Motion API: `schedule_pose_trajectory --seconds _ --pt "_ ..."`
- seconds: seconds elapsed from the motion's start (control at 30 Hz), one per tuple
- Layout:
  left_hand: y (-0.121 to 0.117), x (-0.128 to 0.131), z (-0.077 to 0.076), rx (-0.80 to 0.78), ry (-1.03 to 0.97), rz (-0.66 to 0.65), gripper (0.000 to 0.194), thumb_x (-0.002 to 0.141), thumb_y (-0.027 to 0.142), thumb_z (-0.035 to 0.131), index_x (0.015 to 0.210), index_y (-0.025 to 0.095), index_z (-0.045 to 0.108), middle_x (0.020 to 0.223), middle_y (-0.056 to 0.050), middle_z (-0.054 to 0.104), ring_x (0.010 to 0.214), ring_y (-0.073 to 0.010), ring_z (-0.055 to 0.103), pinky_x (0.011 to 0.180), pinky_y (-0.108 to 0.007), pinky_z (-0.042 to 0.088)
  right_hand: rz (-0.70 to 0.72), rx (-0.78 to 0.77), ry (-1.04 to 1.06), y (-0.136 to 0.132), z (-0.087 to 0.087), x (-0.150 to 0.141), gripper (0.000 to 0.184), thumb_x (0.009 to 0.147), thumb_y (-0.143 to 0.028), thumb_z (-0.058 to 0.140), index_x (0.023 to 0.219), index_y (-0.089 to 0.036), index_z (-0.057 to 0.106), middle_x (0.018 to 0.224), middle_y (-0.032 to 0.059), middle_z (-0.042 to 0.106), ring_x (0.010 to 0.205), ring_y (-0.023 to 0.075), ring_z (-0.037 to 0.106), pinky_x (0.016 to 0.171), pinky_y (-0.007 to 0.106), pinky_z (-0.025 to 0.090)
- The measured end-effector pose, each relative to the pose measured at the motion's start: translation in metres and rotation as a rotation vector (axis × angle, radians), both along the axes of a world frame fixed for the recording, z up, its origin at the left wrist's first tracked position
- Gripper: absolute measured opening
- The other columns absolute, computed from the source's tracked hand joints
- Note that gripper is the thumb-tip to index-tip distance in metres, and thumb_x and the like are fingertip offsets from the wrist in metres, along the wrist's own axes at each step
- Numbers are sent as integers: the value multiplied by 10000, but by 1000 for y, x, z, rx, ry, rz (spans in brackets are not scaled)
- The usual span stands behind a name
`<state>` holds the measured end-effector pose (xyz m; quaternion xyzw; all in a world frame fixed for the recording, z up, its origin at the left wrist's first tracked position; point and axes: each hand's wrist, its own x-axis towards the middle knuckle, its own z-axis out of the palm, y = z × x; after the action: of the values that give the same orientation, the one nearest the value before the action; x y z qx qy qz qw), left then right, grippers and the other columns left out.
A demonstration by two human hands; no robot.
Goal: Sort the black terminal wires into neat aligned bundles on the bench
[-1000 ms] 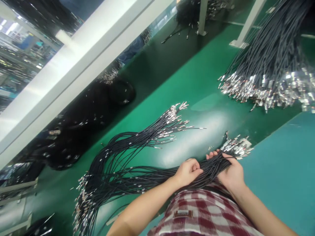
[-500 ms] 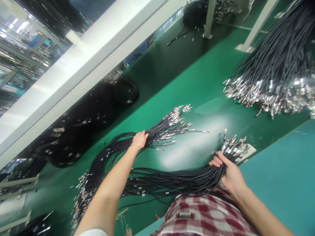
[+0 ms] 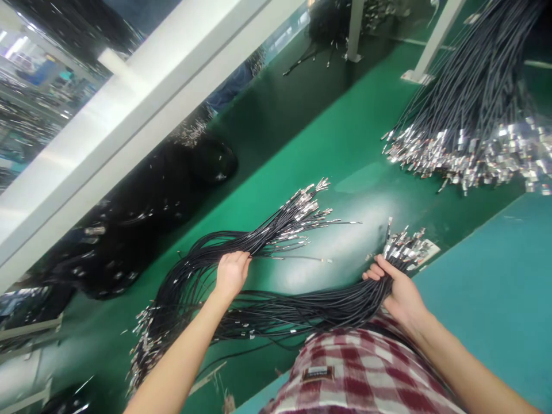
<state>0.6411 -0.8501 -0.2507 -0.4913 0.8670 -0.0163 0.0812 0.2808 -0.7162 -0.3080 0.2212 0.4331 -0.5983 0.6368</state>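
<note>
My right hand [image 3: 399, 293] is wrapped round a thick bundle of black wires [image 3: 310, 310] just behind its silver terminal ends [image 3: 405, 247]; the bundle runs left across my front. My left hand [image 3: 232, 273] is stretched out to a second fan of black wires [image 3: 267, 233] on the green table [image 3: 345, 144]. Its fingers are pinched on a single wire [image 3: 293, 257] drawn a little out of that fan, its metal tip pointing right.
A large sheaf of wires with shiny terminals [image 3: 466, 149] lies at the far right. A dark heap of wires [image 3: 142, 213] sits at the left under a white beam [image 3: 129, 115]. White frame posts [image 3: 435, 40] stand at the back. My checked shirt [image 3: 357, 374] fills the bottom.
My left hand let go of the held bundle, reached out to the fan of wires, and has now drawn back toward me with one wire pinched. The right hand kept its grip.
</note>
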Motion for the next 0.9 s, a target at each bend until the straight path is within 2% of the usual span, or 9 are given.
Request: schedule_pose_trajectory --seconds 0.17,0.3,0.4,0.5,0.57,0.63,0.77,0.83,0.9 --pt "5 -52 -13 259 -53 21 188 945 221 423 1023 143 575 944 -134 690 896 -274 655 794 -375 461 11 -8 4 -1 1 0 340 671 -230 813 643 -203 475 540 -72 365 484 79 384 549 227 524" --pt "-11 -96 -35 451 12 303 336 902 253 523 1202 110 478 905 -147 710 837 -286 686 736 -364 487 11 -21 4 -1 1 0 338 674 -240 815 658 -208 478 543 -73 368 489 82 395 561 227 525" --pt "-25 -108 -43 472 327 429 329 869 244 564 1176 133 526 926 -118 716 893 -253 681 794 -348 499 9 -25 5 0 -1 0 356 668 -255 822 647 -209 470 543 -70 372 497 86 410 557 223 522" --pt "-25 -102 -40 648 735 314 304 885 329 544 1116 146 617 977 -98 717 871 -206 669 799 -318 511 6 -23 5 1 -4 0 375 655 -269 830 625 -207 461 542 -65 385 499 90 424 549 222 520" --pt "-18 -95 -36 779 816 257 390 923 414 473 1140 135 638 853 -75 714 709 -176 645 705 -308 518 3 -20 3 2 -5 -1 378 648 -274 834 617 -207 464 538 -63 392 501 93 436 538 219 518" --pt "-12 -91 -34 746 717 238 427 937 446 439 1106 128 668 761 -64 691 647 -175 614 674 -322 513 0 -12 -3 2 -5 -2 369 644 -275 837 618 -206 475 535 -61 401 502 96 446 525 217 515" --pt "-8 -96 -27 368 661 180 365 948 394 434 1011 147 696 1017 -112 693 965 -227 619 890 -357 472 1 -27 3 3 -4 -3 311 658 -273 834 667 -199 532 539 -63 428 500 94 459 532 215 518" --pt "-6 -110 -15 287 733 227 373 968 389 390 989 158 683 960 -83 695 907 -203 626 840 -315 466 10 -58 7 4 -2 -2 282 662 -277 836 704 -194 569 537 -65 438 504 94 473 541 212 518" --pt "5 -136 -1 340 753 253 373 972 393 380 908 171 672 806 -40 679 768 -177 618 740 -279 449 15 -97 7 3 0 -1 260 660 -279 838 738 -190 606 533 -68 453 504 92 485 551 212 521"
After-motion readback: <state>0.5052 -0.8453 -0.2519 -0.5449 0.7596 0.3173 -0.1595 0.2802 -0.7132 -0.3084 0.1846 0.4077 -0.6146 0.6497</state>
